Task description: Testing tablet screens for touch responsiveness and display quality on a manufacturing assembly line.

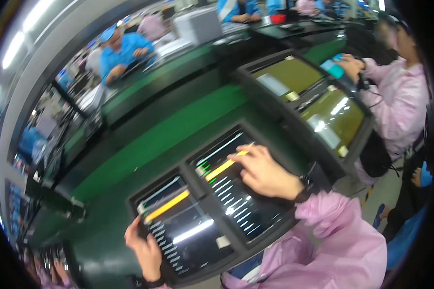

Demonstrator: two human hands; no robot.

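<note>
Pink sleeve (340, 236), right hand (267, 174) over black tray (213, 207), two lit screens (197, 251) inside

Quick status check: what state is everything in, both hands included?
Left screen: lit, orange bar showing
Right screen: lit, orange bar showing
Left hand: at left screen's left edge, fingers apart
Right hand: over right screen, contact unclear
Olive panels: lying in far tray
Ceiling lamps: lit

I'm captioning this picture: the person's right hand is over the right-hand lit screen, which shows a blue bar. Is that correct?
Not quite: the bar is yellow-orange, not blue, as the head view shows. The right hand is indeed over the right-hand lit screen.
</note>
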